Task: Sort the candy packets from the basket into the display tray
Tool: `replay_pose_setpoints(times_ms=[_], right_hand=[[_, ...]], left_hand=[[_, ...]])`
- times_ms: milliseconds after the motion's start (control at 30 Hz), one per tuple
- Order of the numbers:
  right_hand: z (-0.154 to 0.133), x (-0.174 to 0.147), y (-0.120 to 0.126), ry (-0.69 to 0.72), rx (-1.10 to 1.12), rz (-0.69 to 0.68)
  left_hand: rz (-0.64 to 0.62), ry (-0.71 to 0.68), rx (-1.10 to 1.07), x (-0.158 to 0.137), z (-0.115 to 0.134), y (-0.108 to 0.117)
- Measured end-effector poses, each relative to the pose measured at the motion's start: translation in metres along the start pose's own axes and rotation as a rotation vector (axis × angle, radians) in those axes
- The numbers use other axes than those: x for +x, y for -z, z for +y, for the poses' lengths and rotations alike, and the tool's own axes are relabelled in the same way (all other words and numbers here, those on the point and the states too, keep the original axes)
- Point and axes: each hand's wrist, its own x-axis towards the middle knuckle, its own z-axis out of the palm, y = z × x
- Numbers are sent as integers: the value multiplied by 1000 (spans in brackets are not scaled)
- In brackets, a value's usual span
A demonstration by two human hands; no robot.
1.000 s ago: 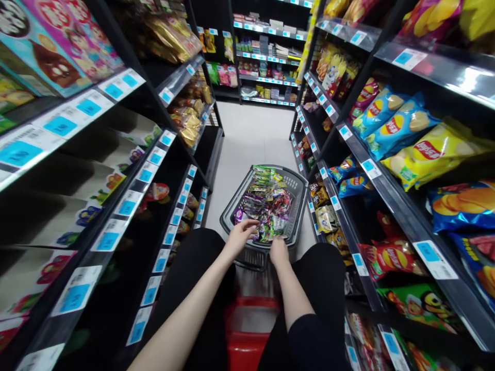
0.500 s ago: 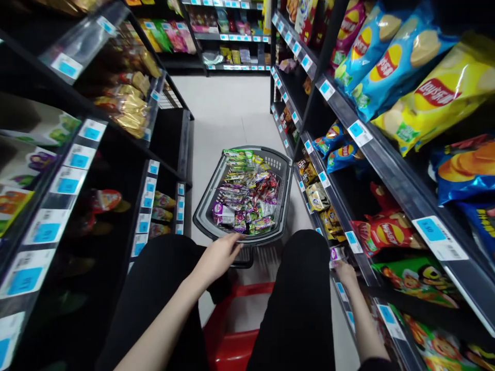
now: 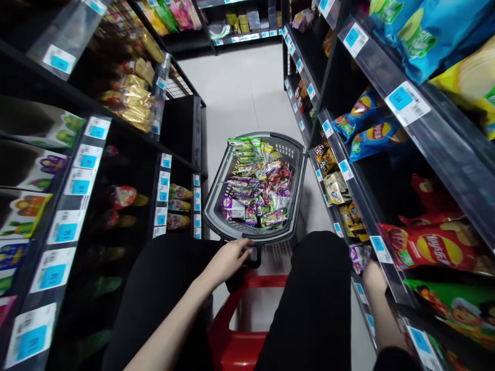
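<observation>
A dark grey shopping basket (image 3: 214, 208) full of small colourful snack packets (image 3: 251, 180) stands on the floor just ahead of my knees. My left hand (image 3: 232, 257) is closed over its near rim, beside the black handle. On the right, my right hand (image 3: 374, 278) reaches in at a low shelf, blurred and with the fingertips mostly hidden. At those fingers is a purple-and-white snack packet (image 3: 358, 256), which the hand seems to grip at the shelf's front.
A red plastic stool (image 3: 242, 342) is between my legs. Black shelves with price tags (image 3: 64, 232) line the left side. Chip bags (image 3: 441, 250) and yellow packets (image 3: 352, 219) fill shelves on the right. Pale floor (image 3: 247, 87) leads to a far shelf.
The view has tipped down and shifted, so the basket and shelves sit differently in it. My right hand has gone a little deeper toward the low shelf; my left hand stays on the basket.
</observation>
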Motion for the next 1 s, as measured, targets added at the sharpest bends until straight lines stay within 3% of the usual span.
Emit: replay_pose_setpoints(times_ms=[133,233,333,400,533,600,633,733,800,867,1000], right_hand=[[-8,-58,31,119,-18,9],[-27,-119,84,360,1,280],[-61,-174,151,631,-53,543],[-89,-200,189,765,5,668],[-154,-226,233,1204,124,629],[-184,-232,239,1438,91,603],[-198,-234,239,1544,69,589],[-227,-235,229,1726,79,510],[-237,-230,218,1711,180,415],[-243,-221,205,1595,330,343],[-253,-202,183,1366,610,331]], left_hand=[[5,-43,-23,0,10,1],[5,-92,-136,-4,23,2],[-51,-138,-425,-11,38,-3],[-150,-130,-754,-16,47,-8],[-568,-62,-1348,-28,55,-10],[-766,-85,-1523,-35,52,-2],[-800,-121,-1601,-38,49,4],[-696,-259,-1740,-47,38,24],[-598,-298,-1706,-52,31,32],[-492,-285,-1677,-57,27,34],[-358,-283,-1820,-61,23,29]])
